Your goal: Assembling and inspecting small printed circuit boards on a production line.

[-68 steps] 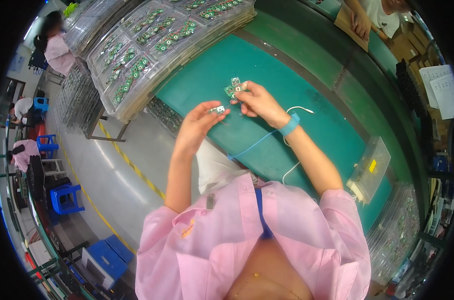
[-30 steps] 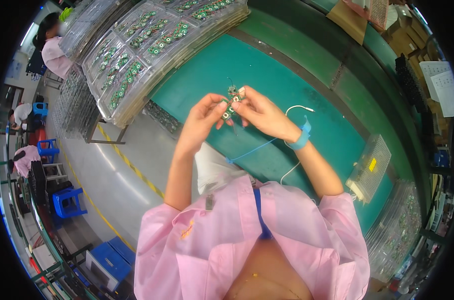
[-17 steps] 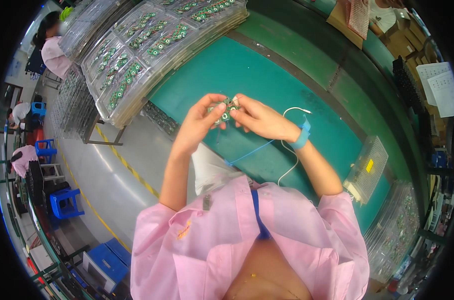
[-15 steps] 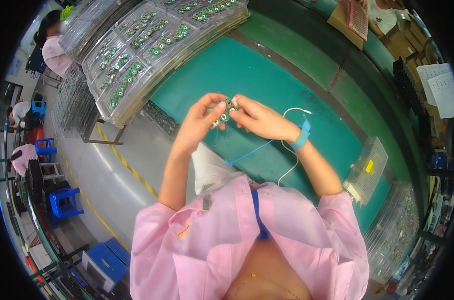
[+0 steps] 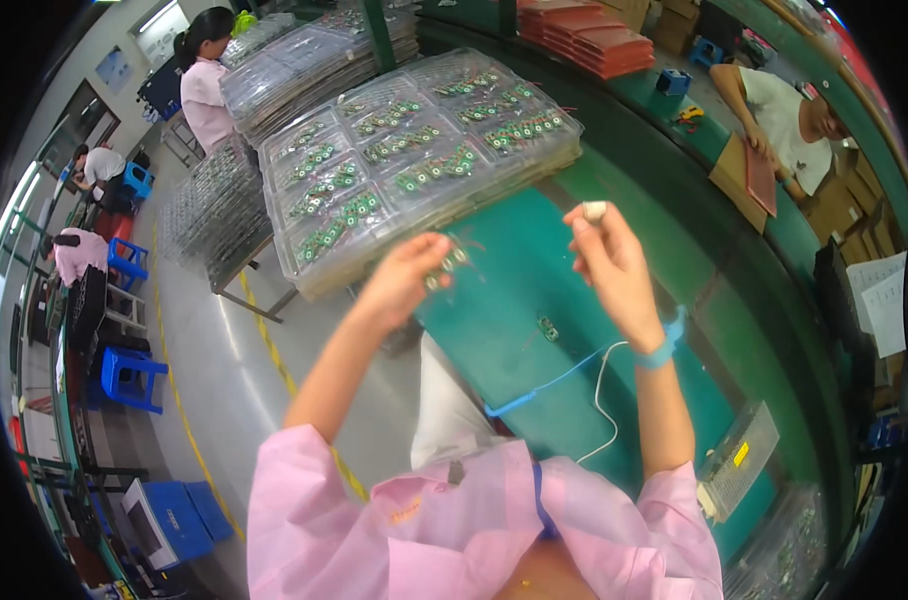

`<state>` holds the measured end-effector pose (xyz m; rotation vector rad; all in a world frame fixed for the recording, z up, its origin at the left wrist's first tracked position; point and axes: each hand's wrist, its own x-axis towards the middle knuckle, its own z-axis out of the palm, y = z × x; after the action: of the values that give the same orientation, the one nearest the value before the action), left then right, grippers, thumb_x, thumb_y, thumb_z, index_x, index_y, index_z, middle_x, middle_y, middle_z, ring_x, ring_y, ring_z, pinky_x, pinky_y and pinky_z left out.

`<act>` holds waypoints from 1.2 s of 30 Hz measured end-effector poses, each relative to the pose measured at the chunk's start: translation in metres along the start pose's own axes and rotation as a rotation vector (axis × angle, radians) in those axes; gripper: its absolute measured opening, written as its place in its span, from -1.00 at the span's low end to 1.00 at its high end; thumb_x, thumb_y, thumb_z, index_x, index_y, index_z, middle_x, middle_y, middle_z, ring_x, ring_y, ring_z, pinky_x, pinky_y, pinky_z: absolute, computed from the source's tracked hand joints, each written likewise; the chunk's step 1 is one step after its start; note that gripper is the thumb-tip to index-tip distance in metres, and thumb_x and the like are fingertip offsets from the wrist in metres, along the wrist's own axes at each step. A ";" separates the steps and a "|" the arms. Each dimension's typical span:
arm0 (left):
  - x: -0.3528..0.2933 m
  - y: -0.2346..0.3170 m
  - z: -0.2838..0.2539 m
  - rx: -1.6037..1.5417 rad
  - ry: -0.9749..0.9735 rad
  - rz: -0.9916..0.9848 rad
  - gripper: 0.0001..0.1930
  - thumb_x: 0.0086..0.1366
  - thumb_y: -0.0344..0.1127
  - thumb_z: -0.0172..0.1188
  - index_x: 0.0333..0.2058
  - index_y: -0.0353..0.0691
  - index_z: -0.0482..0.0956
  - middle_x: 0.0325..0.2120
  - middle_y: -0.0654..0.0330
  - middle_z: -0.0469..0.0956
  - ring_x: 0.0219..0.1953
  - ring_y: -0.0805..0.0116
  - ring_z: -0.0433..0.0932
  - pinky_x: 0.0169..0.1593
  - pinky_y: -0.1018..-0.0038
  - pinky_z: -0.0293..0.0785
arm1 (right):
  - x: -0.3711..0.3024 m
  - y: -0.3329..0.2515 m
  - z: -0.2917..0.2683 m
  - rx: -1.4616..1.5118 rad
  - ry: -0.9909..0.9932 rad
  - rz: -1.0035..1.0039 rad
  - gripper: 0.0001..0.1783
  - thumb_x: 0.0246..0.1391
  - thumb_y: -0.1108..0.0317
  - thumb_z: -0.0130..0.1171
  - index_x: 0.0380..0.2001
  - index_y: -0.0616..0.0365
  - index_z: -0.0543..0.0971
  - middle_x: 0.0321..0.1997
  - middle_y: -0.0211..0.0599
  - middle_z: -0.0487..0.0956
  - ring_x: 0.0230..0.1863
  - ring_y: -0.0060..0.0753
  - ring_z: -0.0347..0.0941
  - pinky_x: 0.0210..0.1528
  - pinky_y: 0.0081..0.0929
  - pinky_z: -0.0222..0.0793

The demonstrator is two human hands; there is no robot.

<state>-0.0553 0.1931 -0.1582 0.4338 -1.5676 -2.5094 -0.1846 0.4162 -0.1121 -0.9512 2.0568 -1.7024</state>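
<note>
My left hand [image 5: 406, 284], blurred by motion, is closed on several small green circuit boards [image 5: 446, 266] with thin wires trailing off them. It is just in front of a clear plastic tray [image 5: 292, 262] filled with rows of similar green boards. To the right, my right hand [image 5: 614, 262] is raised over the green mat with its fingers curled. A pale, cap-like thing [image 5: 594, 211] shows at its fingertips; whether it is held or worn I cannot tell. One single circuit board [image 5: 547, 328] lies on the mat between my hands. A blue wrist strap [image 5: 658, 346] circles my right wrist.
A blue cord [image 5: 544, 391] and white cable [image 5: 600, 395] cross the green mat [image 5: 504, 270]. A perforated metal box [image 5: 739, 460] stands at the right. More trays [image 5: 319, 75] are stacked beyond. Across the bench, a person [image 5: 789, 130] handles a red panel [image 5: 761, 183].
My hands, together over the boards before, are now apart: left toward the tray with boards, right up and rightward. A single board now shows on the mat. The view has shifted.
</note>
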 end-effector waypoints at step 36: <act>0.346 0.157 -0.229 1.306 0.462 0.522 -0.76 0.18 -0.22 0.12 -0.26 -0.25 0.52 -0.42 0.09 0.51 -0.45 0.26 0.49 -0.34 0.43 0.48 | 0.027 0.132 0.004 -0.942 0.202 -0.293 -0.81 -0.16 0.45 0.14 -0.38 0.07 0.44 -0.60 -0.44 0.41 -0.63 -0.39 0.32 -0.55 -0.52 0.25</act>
<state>-0.3129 -0.1679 -0.1684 0.5463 -2.4210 -0.6936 -0.2405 0.4051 -0.2340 -1.4214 3.0518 -0.8817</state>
